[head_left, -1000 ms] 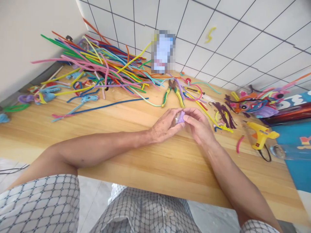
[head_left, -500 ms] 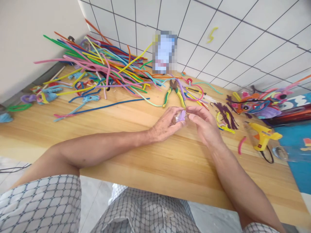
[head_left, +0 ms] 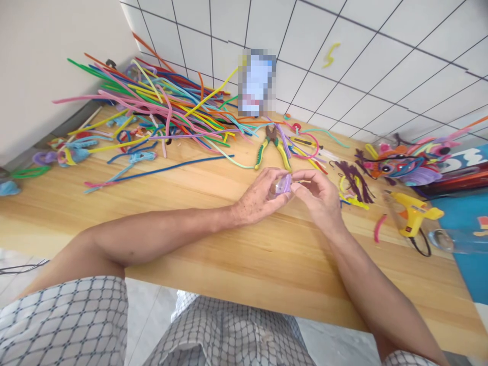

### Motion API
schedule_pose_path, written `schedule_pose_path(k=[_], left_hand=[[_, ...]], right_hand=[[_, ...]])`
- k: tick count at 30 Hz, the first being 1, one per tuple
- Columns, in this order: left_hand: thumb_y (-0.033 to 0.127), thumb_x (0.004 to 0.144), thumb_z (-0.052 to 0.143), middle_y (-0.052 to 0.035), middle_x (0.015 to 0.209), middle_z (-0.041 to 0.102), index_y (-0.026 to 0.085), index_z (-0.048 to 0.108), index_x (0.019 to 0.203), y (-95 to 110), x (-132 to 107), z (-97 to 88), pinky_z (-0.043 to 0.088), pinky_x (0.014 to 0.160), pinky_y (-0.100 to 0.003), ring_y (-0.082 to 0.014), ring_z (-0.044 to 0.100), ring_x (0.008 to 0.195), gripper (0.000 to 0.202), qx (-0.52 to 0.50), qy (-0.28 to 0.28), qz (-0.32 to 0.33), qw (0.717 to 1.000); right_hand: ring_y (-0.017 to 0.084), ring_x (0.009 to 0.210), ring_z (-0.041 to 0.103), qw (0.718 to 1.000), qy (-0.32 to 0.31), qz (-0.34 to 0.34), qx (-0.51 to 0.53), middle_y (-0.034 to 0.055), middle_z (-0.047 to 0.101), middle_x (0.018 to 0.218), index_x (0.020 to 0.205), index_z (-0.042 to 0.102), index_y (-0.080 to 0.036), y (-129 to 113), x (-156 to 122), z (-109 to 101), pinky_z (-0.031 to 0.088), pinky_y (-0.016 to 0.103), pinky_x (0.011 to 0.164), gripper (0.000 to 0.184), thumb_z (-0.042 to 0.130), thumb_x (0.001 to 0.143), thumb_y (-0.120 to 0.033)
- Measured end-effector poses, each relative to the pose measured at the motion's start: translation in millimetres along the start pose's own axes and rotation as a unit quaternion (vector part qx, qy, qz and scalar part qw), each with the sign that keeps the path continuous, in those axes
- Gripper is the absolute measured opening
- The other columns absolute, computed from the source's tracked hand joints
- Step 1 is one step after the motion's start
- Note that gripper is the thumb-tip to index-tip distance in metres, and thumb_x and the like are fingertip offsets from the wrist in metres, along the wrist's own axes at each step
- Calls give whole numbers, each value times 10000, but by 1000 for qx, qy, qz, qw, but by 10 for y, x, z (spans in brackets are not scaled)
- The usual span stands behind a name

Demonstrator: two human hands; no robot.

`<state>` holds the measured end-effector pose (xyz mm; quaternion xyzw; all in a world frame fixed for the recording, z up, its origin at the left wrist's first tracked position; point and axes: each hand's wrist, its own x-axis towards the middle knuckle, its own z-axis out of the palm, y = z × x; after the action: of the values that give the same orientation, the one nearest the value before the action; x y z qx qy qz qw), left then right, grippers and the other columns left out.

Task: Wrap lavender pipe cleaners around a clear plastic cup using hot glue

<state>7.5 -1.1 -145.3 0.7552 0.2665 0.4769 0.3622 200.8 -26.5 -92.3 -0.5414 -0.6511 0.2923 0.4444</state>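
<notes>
My left hand (head_left: pixel 259 198) is closed around a small purple thing with a clear, shiny part (head_left: pixel 282 185), holding it between thumb and fingers above the table. Its exact kind is hard to make out, as the fingers cover much of it. At its right edge, the thumb and forefinger of my right hand (head_left: pixel 318 195) come together in a pinch against the purple part. Just beyond both hands lie pliers (head_left: pixel 272 140) with green and yellow handles, their handles spread towards me.
Many coloured pipe cleaners (head_left: pixel 171 101) are heaped at the back left. A phone (head_left: pixel 257 84) leans on the tiled wall. To the right lie dark purple yarn-like strands (head_left: pixel 356 178), a yellow glue gun (head_left: pixel 414 211) and a colourful pipe-cleaner figure (head_left: pixel 404 165).
My right hand has moved slightly left, and its fingertips now meet the purple thing's edge. The left hand has barely moved, while more of the purple part shows.
</notes>
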Motion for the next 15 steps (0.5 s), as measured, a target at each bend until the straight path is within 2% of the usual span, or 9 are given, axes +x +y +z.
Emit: schedule_pose_path(k=[9,15], left_hand=[[463,1078,632,-163,1390,683,204,565,1435,-18,3,-2,549,1162,-488,-296,646,1344,446,-8,3,10,1000],[504,1086,619,-183,1417,672,176,552,1448,-16,-9,-10,535,1184,-486,-303,635,1372,493,-10,-1,9,1000]], right_hand=[[227,1021,748,997,1,41,61,31,794,1106,1025,763,-274,4,0,49,612,415,920,164,802,874,-324],[218,954,746,992,0,68,105,23,796,1041,1014,751,-269,0,11,92,629,385,839,211,822,833,-351]])
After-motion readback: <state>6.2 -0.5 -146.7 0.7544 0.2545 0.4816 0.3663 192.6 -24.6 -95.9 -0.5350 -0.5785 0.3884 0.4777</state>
